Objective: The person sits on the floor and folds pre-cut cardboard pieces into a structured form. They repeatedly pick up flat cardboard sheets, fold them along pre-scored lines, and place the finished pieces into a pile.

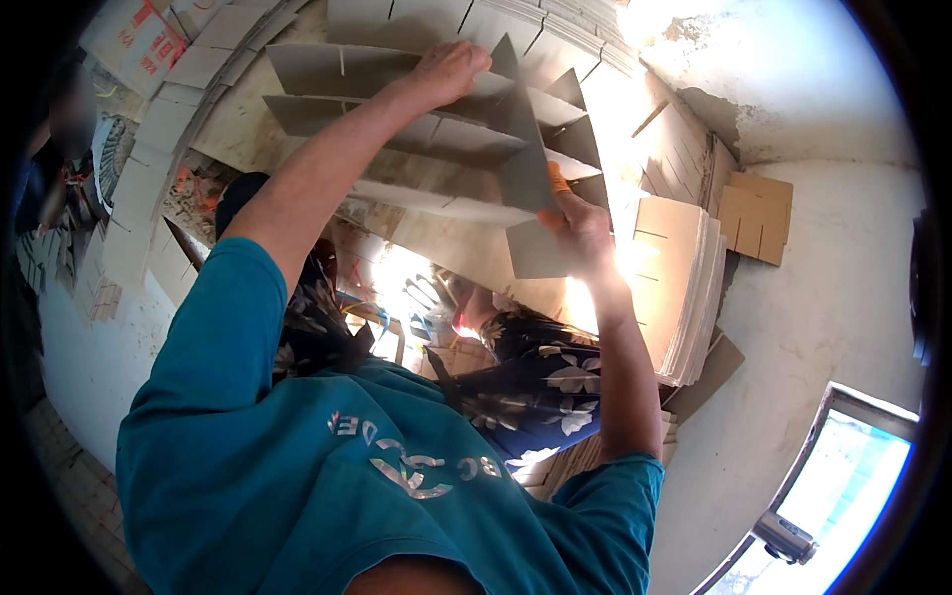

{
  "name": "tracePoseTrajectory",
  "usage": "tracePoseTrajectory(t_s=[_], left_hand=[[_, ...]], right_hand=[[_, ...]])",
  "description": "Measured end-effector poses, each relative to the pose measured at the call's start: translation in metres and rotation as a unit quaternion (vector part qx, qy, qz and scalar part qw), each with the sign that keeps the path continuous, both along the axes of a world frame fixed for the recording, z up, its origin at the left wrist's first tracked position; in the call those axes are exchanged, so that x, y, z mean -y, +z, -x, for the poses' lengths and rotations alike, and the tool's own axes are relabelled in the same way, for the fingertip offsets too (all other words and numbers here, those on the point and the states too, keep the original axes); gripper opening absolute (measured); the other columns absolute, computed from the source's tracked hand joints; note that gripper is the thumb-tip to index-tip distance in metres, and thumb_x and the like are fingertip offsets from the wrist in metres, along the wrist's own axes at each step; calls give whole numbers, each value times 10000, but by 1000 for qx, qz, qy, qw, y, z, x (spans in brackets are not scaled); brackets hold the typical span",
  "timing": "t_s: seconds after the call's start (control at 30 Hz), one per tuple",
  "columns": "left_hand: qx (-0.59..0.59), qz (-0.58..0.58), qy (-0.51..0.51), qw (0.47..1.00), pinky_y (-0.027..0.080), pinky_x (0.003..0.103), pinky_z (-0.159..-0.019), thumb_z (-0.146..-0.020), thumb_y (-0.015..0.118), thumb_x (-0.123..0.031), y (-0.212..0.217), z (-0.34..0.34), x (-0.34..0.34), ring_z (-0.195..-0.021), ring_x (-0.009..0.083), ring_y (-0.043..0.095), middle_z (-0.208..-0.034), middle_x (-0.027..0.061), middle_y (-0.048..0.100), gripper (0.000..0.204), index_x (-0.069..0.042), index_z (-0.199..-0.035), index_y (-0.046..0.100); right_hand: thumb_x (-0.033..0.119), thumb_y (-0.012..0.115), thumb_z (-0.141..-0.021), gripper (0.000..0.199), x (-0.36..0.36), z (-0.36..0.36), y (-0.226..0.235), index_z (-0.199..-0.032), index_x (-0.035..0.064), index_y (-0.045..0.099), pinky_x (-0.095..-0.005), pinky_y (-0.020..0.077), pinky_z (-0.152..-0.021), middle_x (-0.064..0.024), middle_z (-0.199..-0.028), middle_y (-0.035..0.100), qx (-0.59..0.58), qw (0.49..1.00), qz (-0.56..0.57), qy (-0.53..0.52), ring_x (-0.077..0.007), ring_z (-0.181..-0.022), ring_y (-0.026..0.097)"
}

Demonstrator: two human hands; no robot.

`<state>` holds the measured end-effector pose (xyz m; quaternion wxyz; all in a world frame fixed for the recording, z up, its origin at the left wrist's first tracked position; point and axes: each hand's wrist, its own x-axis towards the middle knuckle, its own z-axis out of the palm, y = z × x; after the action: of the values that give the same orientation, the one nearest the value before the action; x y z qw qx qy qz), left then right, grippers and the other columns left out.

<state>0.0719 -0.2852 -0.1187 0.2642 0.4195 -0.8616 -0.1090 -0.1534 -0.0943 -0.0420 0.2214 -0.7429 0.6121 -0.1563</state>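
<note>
Left hand (451,69) and right hand (575,223) gripping slotted cardboard divider grid (446,139), stacked slotted sheets (674,288) just right, loose strips (149,178) left

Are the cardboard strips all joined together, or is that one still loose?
Partly joined. The long strips are slotted into a grid; the right hand holds the cross piece, left hand steadying.

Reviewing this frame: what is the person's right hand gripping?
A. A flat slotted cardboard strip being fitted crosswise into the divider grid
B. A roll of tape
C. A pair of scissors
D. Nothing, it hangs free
A: the right hand pinches a slotted cardboard strip set across the long strips of the divider grid, which the left hand steadies from above.
</note>
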Motion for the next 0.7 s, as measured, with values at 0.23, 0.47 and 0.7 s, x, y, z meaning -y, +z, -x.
tracePoseTrajectory(t_s=[0.23,0.47,0.7], left_hand=[[18,-32,-12,999,443,388,-859,-788,606,-68,10,-2,-6,-1044,327,533,-1130,139,564,368,-73,-1149,532],[-138,73,-12,988,452,380,-810,-785,645,-96,79,-40,-66,-960,310,563,-1006,133,626,394,-53,-1169,573],[-130,80,14,988,467,349,-730,-680,735,3,66,-76,-142,-846,284,580,-941,127,627,475,-33,-1132,596]], right_hand=[[106,571,-849,151,18,-8,25,-960,5,592,-446,444,-711,-203,-903,608,-199,973,-46,103,-392,-842,570],[21,602,-821,323,-32,105,9,-1142,51,586,-369,496,-704,-138,-872,632,-210,921,279,-171,-299,-803,604],[290,675,-795,537,-159,209,-52,-1227,52,465,-395,464,-673,-124,-1038,516,-546,763,74,-339,-272,-955,503]])
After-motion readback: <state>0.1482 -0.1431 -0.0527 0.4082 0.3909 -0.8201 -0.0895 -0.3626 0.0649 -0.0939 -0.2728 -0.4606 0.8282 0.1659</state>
